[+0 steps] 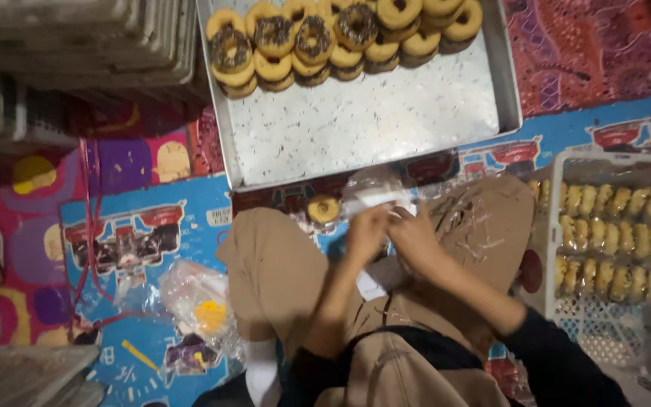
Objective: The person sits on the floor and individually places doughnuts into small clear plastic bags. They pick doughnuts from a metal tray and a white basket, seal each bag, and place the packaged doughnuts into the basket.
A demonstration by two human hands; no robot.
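Both hands meet over my lap, between my knees in tan trousers. My left hand (366,230) and my right hand (414,235) pinch a small clear plastic bag (374,197) between them. A single round doughnut-shaped cookie (323,209) lies just left of the bag, near the tray's front edge. Ahead stands a large metal tray (356,128) with rows of ring cookies (340,38) along its far side, some topped with dark chocolate and sprinkles.
A white plastic basket (566,249) at my right holds rows of wrapped yellow cookies. A crumpled clear bag with something yellow (203,309) lies on the colourful floor mat at my left. Stacked trays (77,45) sit at the far left.
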